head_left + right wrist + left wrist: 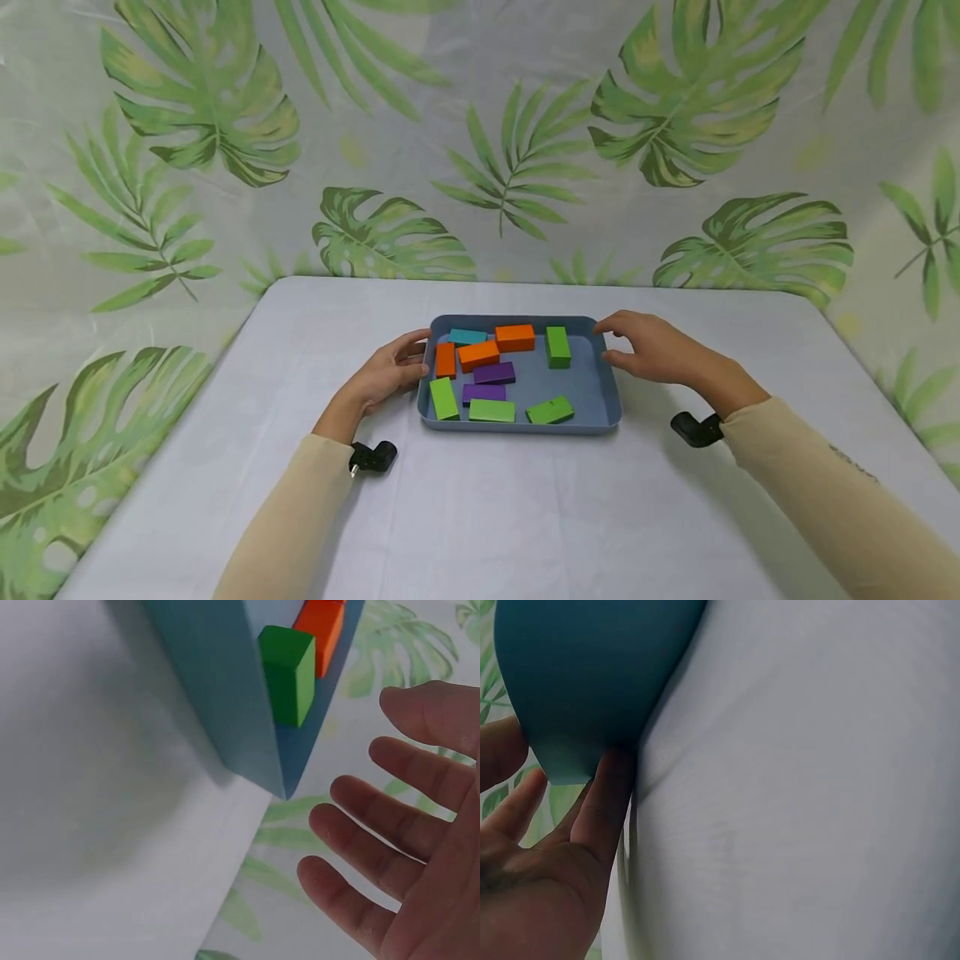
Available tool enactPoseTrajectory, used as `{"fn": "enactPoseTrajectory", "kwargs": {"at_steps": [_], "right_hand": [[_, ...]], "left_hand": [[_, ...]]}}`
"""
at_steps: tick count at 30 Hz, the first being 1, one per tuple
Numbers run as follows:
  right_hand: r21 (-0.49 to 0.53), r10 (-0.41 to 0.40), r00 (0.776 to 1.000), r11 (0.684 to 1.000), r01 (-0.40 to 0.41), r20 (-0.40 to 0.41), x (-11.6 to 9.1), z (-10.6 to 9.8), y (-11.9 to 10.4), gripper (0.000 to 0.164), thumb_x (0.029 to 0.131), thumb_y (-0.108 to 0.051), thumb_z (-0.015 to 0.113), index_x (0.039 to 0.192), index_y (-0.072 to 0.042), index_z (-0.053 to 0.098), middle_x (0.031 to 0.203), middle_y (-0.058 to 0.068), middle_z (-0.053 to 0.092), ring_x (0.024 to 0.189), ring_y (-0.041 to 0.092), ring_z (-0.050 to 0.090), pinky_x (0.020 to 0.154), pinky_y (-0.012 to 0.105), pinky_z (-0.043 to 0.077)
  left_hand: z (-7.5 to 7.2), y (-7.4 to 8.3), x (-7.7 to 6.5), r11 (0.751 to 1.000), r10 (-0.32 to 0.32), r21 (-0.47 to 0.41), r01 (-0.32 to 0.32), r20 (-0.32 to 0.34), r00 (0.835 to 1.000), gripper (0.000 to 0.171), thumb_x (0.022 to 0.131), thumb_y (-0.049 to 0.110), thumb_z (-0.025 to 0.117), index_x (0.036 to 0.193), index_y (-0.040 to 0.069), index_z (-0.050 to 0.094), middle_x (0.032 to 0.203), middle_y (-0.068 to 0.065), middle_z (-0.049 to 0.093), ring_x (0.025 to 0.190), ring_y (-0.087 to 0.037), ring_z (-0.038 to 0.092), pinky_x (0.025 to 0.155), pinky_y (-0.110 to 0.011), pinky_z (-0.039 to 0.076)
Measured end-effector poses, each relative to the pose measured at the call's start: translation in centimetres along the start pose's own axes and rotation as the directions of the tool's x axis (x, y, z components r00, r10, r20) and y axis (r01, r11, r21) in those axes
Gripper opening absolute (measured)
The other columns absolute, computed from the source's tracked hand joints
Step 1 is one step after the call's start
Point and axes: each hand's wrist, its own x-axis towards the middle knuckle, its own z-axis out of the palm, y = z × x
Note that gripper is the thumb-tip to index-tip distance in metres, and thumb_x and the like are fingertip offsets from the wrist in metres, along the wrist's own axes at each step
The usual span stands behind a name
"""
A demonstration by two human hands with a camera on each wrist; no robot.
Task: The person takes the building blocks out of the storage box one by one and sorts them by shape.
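A shallow blue-grey tray point(585, 387) sits on the white-covered table and holds several rectangular blocks. Among them are orange blocks point(514, 337), a teal block point(467, 337), purple blocks point(493, 373) and green blocks point(557, 347). My left hand point(382, 375) is at the tray's left side, its fingers fairly straight. In the left wrist view, fingertips touch the tray's outer wall point(592, 682). By the upper right corner, my right hand point(656, 346) hovers with spread fingers point(375, 832). The right wrist view shows it apart from the tray, holding nothing.
White cloth covers the table point(525, 508) around the tray. Behind the table hangs a leaf-patterned curtain point(525, 125). Each wrist carries a small black camera mount, the left one point(373, 457) and the right one point(697, 429).
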Motion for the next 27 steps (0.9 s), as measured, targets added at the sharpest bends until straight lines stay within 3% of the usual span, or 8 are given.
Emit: {"fn": "enactPoseTrajectory", "kwargs": {"at_steps": [8,17,24,27], "right_hand": [[-0.041,-0.002,0.999,0.999,0.004,0.051,2.0,0.0,-1.0,0.038,0.095,-0.016,0.064,0.129,0.001,0.062,0.13,0.019,0.063,0.12,0.037,0.06,0.101,0.053,0.049],[-0.115,0.081,0.995,0.991,-0.073,0.066,4.6,0.9,-2.5,0.042,0.095,-0.017,0.06,0.131,0.004,0.059,0.128,0.022,0.064,0.117,0.038,0.061,0.1,0.053,0.05],[-0.12,0.249,0.957,0.965,-0.232,0.15,6.7,2.2,-3.4,0.059,0.094,-0.029,0.062,0.141,0.004,0.049,0.134,0.022,0.061,0.118,0.035,0.06,0.104,0.052,0.048],[-0.13,0.281,0.945,0.956,-0.262,0.167,7.2,2.8,-3.5,0.066,0.093,-0.035,0.065,0.143,0.005,0.046,0.135,0.022,0.06,0.116,0.034,0.059,0.104,0.053,0.049]], "left_hand": [[0.1,0.1,0.2,0.999,-0.024,-0.023,0.024,-0.002,1.0,0.07,0.095,-0.001,0.055,0.157,0.019,0.029,0.161,-0.019,0.029,0.147,-0.036,0.035,0.118,-0.053,0.034],[0.0,-0.1,0.1,0.998,-0.047,-0.037,0.045,-0.03,0.998,0.064,0.098,0.008,0.057,0.155,0.022,0.032,0.16,-0.018,0.032,0.143,-0.036,0.041,0.117,-0.052,0.037],[0.1,-0.2,0.1,0.998,-0.044,-0.042,0.043,-0.027,0.999,0.067,0.097,0.005,0.058,0.156,0.023,0.032,0.16,-0.017,0.033,0.144,-0.034,0.039,0.118,-0.051,0.037],[0.3,-0.3,0.1,0.998,-0.045,-0.048,0.044,-0.025,0.999,0.067,0.097,0.005,0.058,0.156,0.023,0.031,0.16,-0.017,0.033,0.144,-0.034,0.039,0.118,-0.051,0.037]]}}
